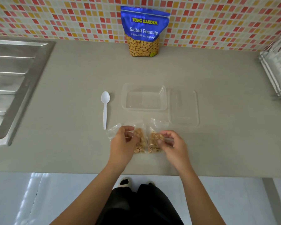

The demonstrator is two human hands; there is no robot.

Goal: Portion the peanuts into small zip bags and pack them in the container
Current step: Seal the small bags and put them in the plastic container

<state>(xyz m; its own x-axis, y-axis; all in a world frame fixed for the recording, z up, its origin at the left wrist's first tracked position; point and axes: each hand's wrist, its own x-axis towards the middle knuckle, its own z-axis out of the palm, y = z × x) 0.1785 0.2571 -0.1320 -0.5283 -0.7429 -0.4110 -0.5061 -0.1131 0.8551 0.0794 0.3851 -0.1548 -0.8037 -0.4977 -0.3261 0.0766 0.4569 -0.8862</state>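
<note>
Two small clear zip bags of peanuts lie side by side near the counter's front edge. My left hand [122, 140] curls its fingers on the left bag [140, 144]. My right hand [172, 142] pinches the right bag [153, 142]. An empty small zip bag [113, 130] pokes out left of my left hand. Behind the bags sits the clear plastic container [143, 108], empty, with its clear lid [183, 108] lying to its right. A white plastic spoon [105, 108] lies left of the container. The blue Salted Peanuts pouch [143, 30] stands against the tiled wall.
A steel sink drainboard [15, 82] takes up the counter's left side. A wire dish rack [277, 67] stands at the far right. The grey counter's front edge [55, 171] runs just below my wrists.
</note>
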